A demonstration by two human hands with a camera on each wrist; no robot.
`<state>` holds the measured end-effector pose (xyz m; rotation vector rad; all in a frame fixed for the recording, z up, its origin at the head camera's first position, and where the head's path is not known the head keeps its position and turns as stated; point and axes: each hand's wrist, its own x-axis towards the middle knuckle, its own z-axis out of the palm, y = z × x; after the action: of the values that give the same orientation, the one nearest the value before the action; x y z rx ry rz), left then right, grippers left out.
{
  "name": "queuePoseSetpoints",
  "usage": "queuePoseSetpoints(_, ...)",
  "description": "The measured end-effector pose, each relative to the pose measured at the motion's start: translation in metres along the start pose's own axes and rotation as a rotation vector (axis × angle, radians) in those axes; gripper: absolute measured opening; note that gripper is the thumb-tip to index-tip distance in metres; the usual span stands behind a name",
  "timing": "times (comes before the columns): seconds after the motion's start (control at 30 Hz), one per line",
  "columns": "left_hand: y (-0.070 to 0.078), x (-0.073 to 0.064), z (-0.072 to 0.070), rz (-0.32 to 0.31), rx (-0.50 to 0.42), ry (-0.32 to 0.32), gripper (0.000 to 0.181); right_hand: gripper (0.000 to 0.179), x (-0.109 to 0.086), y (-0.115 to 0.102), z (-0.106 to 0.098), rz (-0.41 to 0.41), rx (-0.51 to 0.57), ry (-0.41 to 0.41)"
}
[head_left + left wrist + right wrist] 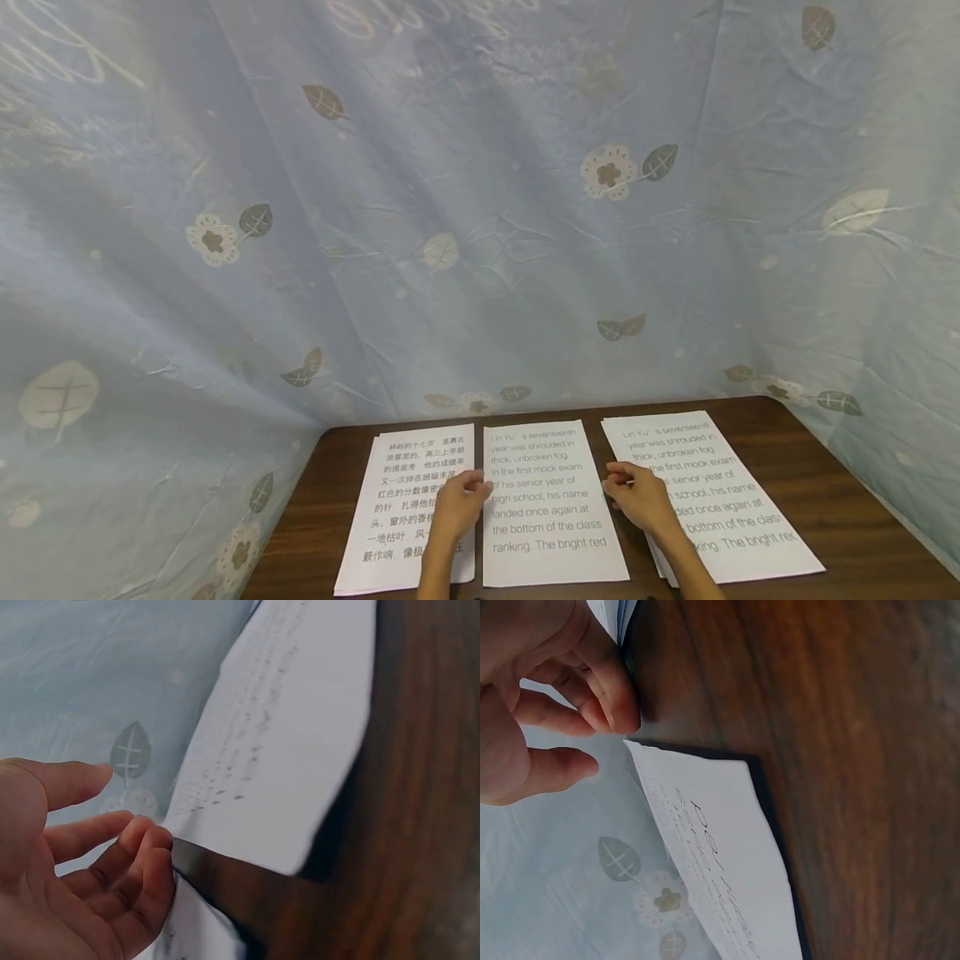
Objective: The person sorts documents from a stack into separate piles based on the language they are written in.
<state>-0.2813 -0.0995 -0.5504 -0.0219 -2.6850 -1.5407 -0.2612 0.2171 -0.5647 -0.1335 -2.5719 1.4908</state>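
Three printed paper stacks lie side by side: a left stack in Chinese, a middle stack in English and a right stack in English. My left hand hovers over the right side of the left stack, fingertips close to the middle stack's left edge. In the left wrist view its fingers curl loosely beside a paper corner; contact is unclear. My right hand is over the right stack's left edge, fingertips toward the middle stack. Its thumb and fingers stand apart in the right wrist view, with nothing between them.
The stacks lie on a dark brown wooden table with rounded far corners. Narrow strips of wood separate the stacks. A pale blue curtain printed with leaves and flowers hangs behind the table and along both sides.
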Motion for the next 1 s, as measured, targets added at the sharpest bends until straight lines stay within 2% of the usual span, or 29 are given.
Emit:
queuePoseSetpoints(0.13, -0.002, 0.001, 0.002, -0.001, 0.044, 0.008, 0.042, 0.041, 0.000, -0.001, 0.001, -0.003, -0.039, -0.002)
queuePoseSetpoints(0.37, -0.005, 0.001, 0.002, 0.019, 0.104, 0.026, 0.041, 0.039, 0.004, 0.000, 0.006, -0.052, -0.170, 0.000)
queuePoseSetpoints(0.7, -0.007, 0.001, 0.009, 0.048, 0.192, 0.028, 0.035, 0.039, 0.005, -0.003, 0.012, -0.045, -0.228, -0.021)
queuePoseSetpoints(1.0, -0.004, 0.001, 0.009, 0.023, 0.182, 0.046, 0.035, 0.037, 0.006, -0.010, 0.012, -0.040, -0.226, -0.020)
